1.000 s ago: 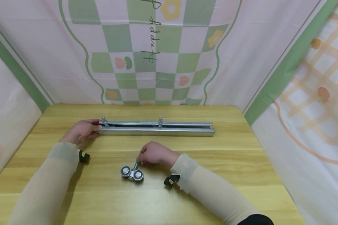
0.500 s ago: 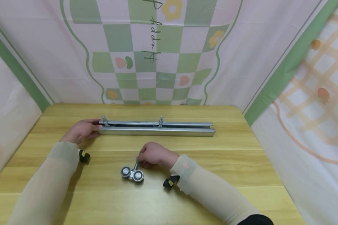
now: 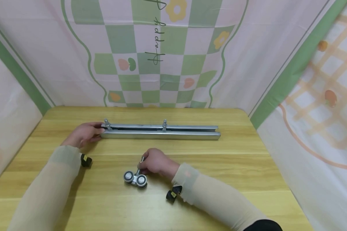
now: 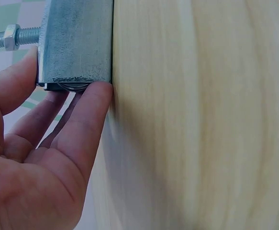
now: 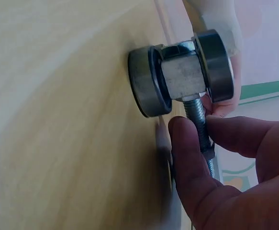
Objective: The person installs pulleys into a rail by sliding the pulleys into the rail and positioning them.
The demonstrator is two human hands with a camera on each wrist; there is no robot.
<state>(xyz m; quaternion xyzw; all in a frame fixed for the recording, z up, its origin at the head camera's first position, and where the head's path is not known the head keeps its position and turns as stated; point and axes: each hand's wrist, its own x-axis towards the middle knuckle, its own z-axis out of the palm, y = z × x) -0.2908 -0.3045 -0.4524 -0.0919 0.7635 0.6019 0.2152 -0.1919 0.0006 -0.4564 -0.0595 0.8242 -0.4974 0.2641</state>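
A long silver metal track (image 3: 162,135) lies on the table with its slot facing up, and two threaded bolts stand out of the slot. My left hand (image 3: 85,133) holds its left end: in the left wrist view the thumb is by the slot side and fingertips press against the open end, where a rounded edge (image 4: 74,87) shows inside. Nearer the front, my right hand (image 3: 156,161) pinches the threaded stem (image 5: 195,115) of a roller trolley (image 3: 135,179) between thumb and finger. The trolley is tilted; its wheels (image 5: 149,81) face the front. A nut sits on the stem.
The wooden table (image 3: 234,179) carries the track toward its back. A patterned cloth (image 3: 173,64) hangs behind, with more cloth at both sides. Small black cameras (image 3: 173,193) are strapped to both wrists over beige sleeves.
My right hand has shifted slightly along the stem toward the wheels, and more of the stem's upper end shows. The trolley has barely moved. The left hand and track stay in place.
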